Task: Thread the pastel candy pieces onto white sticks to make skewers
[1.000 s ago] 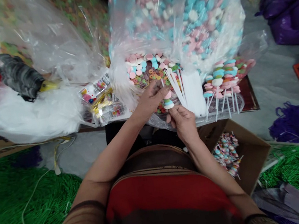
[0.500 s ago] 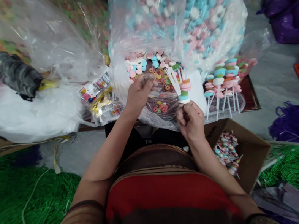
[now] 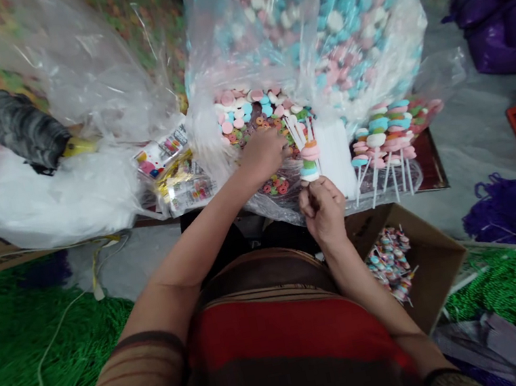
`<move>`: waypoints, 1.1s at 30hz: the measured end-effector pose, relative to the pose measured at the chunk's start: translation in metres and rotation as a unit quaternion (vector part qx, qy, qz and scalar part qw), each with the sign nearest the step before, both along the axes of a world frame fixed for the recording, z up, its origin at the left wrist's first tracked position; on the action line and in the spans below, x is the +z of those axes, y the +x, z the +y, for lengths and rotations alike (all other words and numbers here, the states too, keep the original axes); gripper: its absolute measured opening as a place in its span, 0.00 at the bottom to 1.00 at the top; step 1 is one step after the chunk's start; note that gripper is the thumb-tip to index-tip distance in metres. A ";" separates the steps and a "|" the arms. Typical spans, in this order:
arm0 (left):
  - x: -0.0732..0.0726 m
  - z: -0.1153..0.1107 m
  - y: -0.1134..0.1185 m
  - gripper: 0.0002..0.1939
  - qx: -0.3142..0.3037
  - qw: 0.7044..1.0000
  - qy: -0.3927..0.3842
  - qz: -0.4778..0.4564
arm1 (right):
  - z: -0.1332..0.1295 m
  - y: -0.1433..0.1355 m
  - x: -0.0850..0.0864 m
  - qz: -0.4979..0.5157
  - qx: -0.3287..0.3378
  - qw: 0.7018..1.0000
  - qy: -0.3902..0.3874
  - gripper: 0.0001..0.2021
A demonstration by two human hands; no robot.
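Closed around the lower end of a candy skewer [image 3: 310, 153], my right hand [image 3: 324, 206] keeps it upright. Pink, green, blue and white pieces are stacked on that skewer, with an orange ring on top. My left hand [image 3: 265, 153] is over the small colored candy rings [image 3: 277, 185], its fingertips hidden among or behind them. Pink, blue and white marshmallow discs [image 3: 238, 115] lie just behind the rings. Several bare white sticks [image 3: 294, 131] stand right behind the held skewer.
Finished candy skewers [image 3: 383, 138] lie at the table's right end. Below them stands a cardboard box [image 3: 435, 275] with wrapped skewers inside. A large marshmallow bag [image 3: 356, 16] rises at the back. Printed wrappers [image 3: 188, 192] and a white plastic bag [image 3: 49, 196] are on the left.
My left hand has moved right and down to the candy rings, its fingers now turned away. My right hand and the skewer have shifted slightly left.
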State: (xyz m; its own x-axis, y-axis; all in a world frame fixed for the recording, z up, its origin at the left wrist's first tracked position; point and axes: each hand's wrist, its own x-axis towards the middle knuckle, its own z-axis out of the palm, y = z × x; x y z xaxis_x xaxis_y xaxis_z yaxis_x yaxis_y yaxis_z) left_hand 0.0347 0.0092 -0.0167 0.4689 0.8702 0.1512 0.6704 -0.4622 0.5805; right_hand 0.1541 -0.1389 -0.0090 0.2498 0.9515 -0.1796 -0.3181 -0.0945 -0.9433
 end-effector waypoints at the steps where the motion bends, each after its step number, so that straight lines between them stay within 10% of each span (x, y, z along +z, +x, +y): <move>1: -0.001 0.001 0.004 0.07 -0.001 1.000 -0.001 -0.001 | 0.000 0.000 0.000 -0.003 0.002 1.000 -0.004 0.19; 9: 0.000 -0.005 0.003 0.07 0.014 0.994 -0.026 -0.109 | 0.001 0.000 0.004 0.006 0.001 1.000 -0.014 0.20; 17: 0.028 -0.021 -0.016 0.10 0.096 0.866 -0.242 -0.427 | 0.003 -0.002 0.001 -0.054 0.029 0.997 -0.036 0.23; 33: 0.024 -0.023 -0.020 0.07 0.149 0.872 -0.181 -0.429 | 0.000 0.003 -0.012 -0.105 0.049 0.993 -0.024 0.20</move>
